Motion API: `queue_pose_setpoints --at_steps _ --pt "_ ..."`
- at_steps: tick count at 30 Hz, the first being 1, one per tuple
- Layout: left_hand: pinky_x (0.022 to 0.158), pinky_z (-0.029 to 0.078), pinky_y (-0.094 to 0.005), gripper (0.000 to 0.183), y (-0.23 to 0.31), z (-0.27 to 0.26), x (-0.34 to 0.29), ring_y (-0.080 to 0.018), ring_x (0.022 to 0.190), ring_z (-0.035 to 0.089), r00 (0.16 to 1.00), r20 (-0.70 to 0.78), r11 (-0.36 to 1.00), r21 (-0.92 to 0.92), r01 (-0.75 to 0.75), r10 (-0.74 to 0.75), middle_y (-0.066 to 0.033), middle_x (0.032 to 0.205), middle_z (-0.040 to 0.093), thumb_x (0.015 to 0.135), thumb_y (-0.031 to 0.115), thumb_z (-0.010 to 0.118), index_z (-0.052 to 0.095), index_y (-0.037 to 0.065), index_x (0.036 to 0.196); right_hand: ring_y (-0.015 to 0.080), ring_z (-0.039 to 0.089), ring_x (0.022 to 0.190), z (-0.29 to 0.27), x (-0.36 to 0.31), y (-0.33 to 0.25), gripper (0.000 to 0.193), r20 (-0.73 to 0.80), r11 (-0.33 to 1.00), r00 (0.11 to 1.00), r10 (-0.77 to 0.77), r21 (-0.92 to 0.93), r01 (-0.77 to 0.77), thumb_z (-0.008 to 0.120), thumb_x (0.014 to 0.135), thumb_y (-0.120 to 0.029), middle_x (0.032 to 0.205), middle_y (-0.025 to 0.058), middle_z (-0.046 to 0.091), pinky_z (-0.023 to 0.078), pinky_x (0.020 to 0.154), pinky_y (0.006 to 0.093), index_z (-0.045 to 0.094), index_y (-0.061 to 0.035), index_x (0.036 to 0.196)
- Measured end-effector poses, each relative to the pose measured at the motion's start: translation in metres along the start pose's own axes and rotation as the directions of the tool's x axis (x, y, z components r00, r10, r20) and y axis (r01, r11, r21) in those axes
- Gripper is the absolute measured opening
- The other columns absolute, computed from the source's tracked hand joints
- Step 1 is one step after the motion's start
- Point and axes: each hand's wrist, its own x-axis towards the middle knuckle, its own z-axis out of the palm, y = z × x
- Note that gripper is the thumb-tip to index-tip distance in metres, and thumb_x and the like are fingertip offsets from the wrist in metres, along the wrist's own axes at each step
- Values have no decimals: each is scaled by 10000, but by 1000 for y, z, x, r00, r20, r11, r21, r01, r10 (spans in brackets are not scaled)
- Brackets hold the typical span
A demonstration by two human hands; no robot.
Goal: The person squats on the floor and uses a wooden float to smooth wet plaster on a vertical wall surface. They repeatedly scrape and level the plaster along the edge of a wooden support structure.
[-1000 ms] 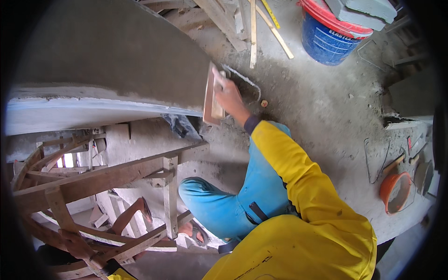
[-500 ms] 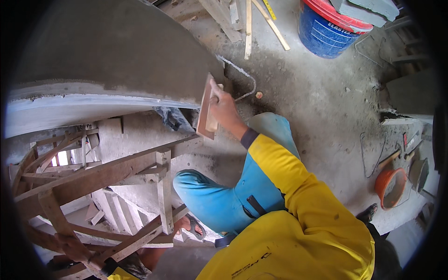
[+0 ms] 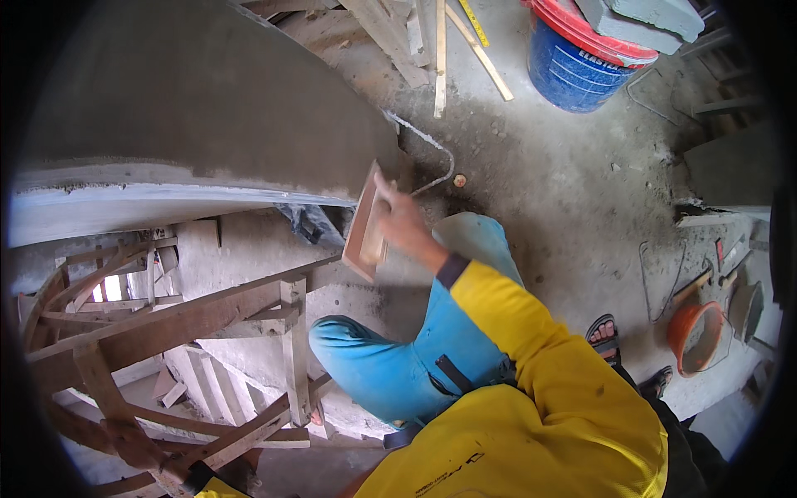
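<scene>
My right hand (image 3: 404, 222) grips the handle of a wooden plastering float (image 3: 363, 232), its index finger stretched along the back. The float is tilted at the right end of a smooth grey plastered surface (image 3: 207, 91); whether its face touches the edge cannot be made out. Below the plaster runs a pale, whitish curved edge (image 3: 166, 199). At the lower left my left hand (image 3: 137, 446) is closed round a timber of a wooden frame (image 3: 166, 328), partly in shade.
A blue bucket (image 3: 573, 66) with a red rim bears grey slabs. Wood strips (image 3: 440, 58) and a bent metal rod (image 3: 436, 145) lie on the floor. An orange bucket (image 3: 696, 336) stands at right near hand tools. Sandaled feet (image 3: 603, 332) show behind my right arm.
My right hand has drawn the float down toward me, off the plaster's end. Another sandaled foot has come into view at right. My left hand stays on the timber.
</scene>
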Motion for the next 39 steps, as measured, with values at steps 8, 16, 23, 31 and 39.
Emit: queue_pose_setpoints --at_steps 8,16,23,31,39 --pt "875 516 -481 713 7 -1 -8 -419 982 654 993 -119 999 -42 -23 18 -153 1115 710 948 729 252 675 245 1257 57 462 526 -37 66 0 563 284 803 832 477 245 -544 476 972 -137 828 46 650 392 426 256 365 -134 1524" --pt "855 532 -463 534 -21 20 2 -374 976 673 948 -170 952 199 -235 269 -84 1150 709 987 648 291 579 384 1351 150 594 646 -30 77 13 602 299 709 778 553 321 -628 489 957 -129 979 96 613 452 464 303 329 -106 1537" --pt "845 528 -482 529 -44 30 6 -380 957 672 940 -181 942 227 -248 291 -94 1120 715 991 634 304 550 377 1383 120 505 574 -22 62 -5 594 306 644 717 626 316 -697 493 929 -135 765 24 544 397 451 302 375 -80 1509" --pt "853 522 -501 527 -57 42 22 -394 995 659 940 -161 912 337 -233 300 -117 1172 692 1019 588 265 538 341 1395 152 549 570 -4 47 41 623 222 812 847 482 249 -527 476 917 -135 824 56 580 419 427 313 339 -54 1520" --pt "893 502 -516 631 -50 31 15 -433 1039 632 933 -227 959 110 -261 280 -179 1164 682 1007 628 219 559 253 1384 233 685 941 -27 61 -10 667 341 775 809 479 269 -572 461 923 -44 1125 158 660 585 780 393 279 -152 1556"
